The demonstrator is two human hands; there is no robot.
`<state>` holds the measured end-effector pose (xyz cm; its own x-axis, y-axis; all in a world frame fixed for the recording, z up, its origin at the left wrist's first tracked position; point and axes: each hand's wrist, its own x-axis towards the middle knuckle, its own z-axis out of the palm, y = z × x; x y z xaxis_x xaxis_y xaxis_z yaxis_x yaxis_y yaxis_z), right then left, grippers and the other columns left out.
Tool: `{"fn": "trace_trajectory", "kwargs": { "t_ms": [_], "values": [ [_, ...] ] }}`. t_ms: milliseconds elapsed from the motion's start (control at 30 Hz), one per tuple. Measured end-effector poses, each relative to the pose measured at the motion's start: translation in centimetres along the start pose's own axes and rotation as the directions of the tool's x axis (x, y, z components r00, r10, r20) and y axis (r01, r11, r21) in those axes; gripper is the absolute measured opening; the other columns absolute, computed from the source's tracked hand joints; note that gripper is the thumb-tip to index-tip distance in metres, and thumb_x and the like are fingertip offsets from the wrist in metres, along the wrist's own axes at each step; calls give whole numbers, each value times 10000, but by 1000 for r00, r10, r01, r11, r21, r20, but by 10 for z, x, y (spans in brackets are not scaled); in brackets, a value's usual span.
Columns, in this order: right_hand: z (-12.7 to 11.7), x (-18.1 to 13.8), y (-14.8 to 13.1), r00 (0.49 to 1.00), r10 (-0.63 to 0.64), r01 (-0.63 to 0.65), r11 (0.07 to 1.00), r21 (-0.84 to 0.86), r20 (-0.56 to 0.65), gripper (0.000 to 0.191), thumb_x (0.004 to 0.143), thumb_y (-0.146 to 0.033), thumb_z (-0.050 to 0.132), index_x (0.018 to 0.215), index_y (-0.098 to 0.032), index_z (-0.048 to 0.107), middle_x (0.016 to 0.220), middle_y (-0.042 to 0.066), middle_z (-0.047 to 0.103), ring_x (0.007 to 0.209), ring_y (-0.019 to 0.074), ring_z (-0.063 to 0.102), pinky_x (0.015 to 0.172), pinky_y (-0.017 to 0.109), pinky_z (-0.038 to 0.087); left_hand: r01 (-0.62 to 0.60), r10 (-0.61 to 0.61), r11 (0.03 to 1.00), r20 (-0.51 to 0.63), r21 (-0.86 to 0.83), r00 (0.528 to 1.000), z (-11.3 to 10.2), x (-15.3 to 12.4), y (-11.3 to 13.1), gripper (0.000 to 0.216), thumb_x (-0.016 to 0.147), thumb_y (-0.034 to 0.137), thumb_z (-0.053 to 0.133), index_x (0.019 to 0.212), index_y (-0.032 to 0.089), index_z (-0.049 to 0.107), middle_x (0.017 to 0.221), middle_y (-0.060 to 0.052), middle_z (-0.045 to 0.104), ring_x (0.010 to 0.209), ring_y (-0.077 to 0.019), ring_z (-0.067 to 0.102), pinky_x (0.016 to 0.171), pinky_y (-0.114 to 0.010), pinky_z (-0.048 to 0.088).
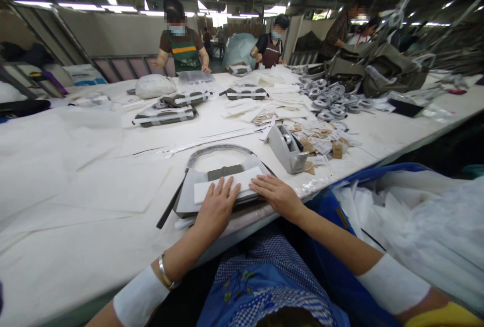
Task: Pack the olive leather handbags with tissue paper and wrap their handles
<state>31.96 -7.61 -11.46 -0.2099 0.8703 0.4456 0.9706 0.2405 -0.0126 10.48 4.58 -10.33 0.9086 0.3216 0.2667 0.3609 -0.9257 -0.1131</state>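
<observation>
My left hand point(217, 207) lies flat, fingers spread, on a white paper strip point(247, 178) wrapped across a folded grey bag point(186, 196) at the table's near edge. My right hand point(277, 194) rests flat beside it on the strip's right end, fingers stretched out. A dark olive band point(225, 171) shows above the strip. The bag's grey handle point(219, 150) arcs away from me, and a black strap point(170, 207) trails off to the left.
A grey tape dispenser point(289, 148) stands just right of the bag, with several paper tags point(321, 140) beyond. Wrapped bags point(165, 115) and stacks of white sheets point(280, 103) lie farther back. Three people work at the far side. A blue bin with white wrapping point(416, 216) sits at my right.
</observation>
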Motion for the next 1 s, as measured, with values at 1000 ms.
{"fn": "trace_trajectory", "kwargs": {
  "t_ms": [1000],
  "values": [
    [-11,-11,-8,456,728,-767,29,641,512,686,803,-744,547,1171,-177,657,1002,86,735,876,243,690,753,355,575,61,-38,997,-430,40,902,49,7,22,617,905,98,428,1482,310,374,1469,-43,505,1362,-258,442,1106,-495,406]
  ]
}}
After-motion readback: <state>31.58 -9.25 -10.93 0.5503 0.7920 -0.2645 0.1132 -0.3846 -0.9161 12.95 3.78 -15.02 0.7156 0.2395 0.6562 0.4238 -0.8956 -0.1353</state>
